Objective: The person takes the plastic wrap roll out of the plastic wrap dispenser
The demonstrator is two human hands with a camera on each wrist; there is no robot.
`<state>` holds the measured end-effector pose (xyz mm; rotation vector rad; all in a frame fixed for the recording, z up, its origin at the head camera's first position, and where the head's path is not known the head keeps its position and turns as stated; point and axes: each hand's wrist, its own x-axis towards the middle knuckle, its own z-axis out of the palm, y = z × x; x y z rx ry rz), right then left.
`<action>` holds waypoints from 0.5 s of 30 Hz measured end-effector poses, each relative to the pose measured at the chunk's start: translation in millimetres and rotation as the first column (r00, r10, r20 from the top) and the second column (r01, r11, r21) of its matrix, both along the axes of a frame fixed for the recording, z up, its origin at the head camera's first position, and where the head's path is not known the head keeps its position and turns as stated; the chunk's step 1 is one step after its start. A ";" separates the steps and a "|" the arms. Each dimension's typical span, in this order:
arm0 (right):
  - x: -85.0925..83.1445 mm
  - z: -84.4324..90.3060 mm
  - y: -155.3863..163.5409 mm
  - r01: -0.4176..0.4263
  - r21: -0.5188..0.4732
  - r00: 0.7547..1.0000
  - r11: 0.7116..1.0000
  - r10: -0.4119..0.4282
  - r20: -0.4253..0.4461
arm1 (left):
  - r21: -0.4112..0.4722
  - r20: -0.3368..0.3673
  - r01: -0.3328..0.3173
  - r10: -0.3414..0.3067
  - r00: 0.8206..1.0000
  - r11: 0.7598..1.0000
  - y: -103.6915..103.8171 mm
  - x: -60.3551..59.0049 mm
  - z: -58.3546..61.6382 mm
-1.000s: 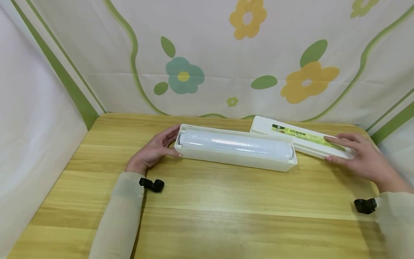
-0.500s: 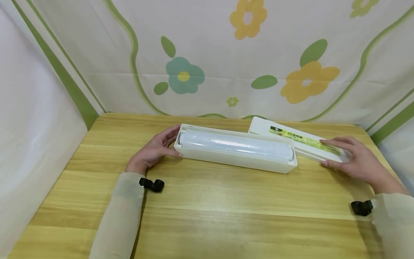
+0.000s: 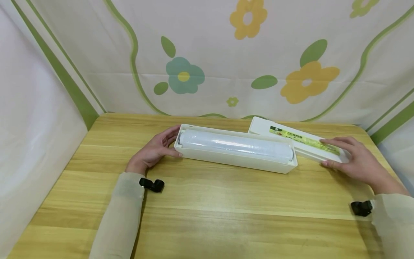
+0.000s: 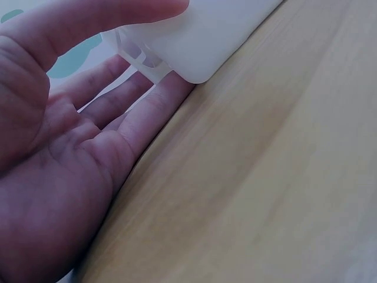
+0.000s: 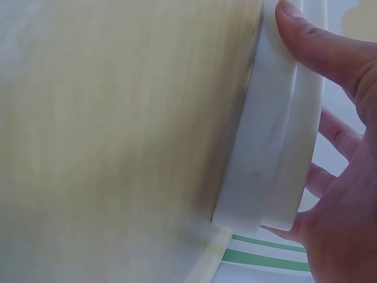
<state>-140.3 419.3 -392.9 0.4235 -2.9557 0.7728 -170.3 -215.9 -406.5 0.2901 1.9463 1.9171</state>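
White dispenser box (image 3: 235, 155), open, film roll (image 3: 236, 144) inside: centre of frame on the desk (image 3: 207, 212), long axis left to right. Left hand (image 3: 152, 151) grasps its left end. Lid (image 3: 295, 138): upper right, behind the box, angled; right hand (image 3: 357, 162) grasps its right end, thumb on the near edge.

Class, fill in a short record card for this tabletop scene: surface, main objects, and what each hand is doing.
surface: wooden table
open box: long white tray holding a roll of clear film
lid: white lid with green-yellow label, lying behind the tray's right end
left hand: left hand grips the tray's left end
right hand: right hand holds the lid's right end, thumb on its near edge
backdrop: flowered cloth
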 end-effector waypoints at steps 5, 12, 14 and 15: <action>-0.6 1.3 0.2 -0.004 0.008 1.000 1.000 0.004 0.008 | -0.002 -0.012 0.004 -0.004 1.000 1.000 -0.7 -0.4 -1.3; -0.6 18.5 -18.8 0.057 0.034 0.998 0.998 -0.056 -0.036 | 0.001 -0.011 0.007 -0.007 1.000 1.000 -1.9 -0.1 -0.8; 0.6 28.1 -32.5 0.075 -0.007 0.997 0.997 -0.075 -0.036 | 0.000 -0.014 0.008 -0.008 1.000 1.000 -2.1 -0.1 -1.1; 1.3 33.0 -40.6 0.077 -0.042 0.996 0.996 -0.078 -0.036 | 0.000 -0.015 0.007 -0.007 1.000 1.000 -2.2 0.0 -1.0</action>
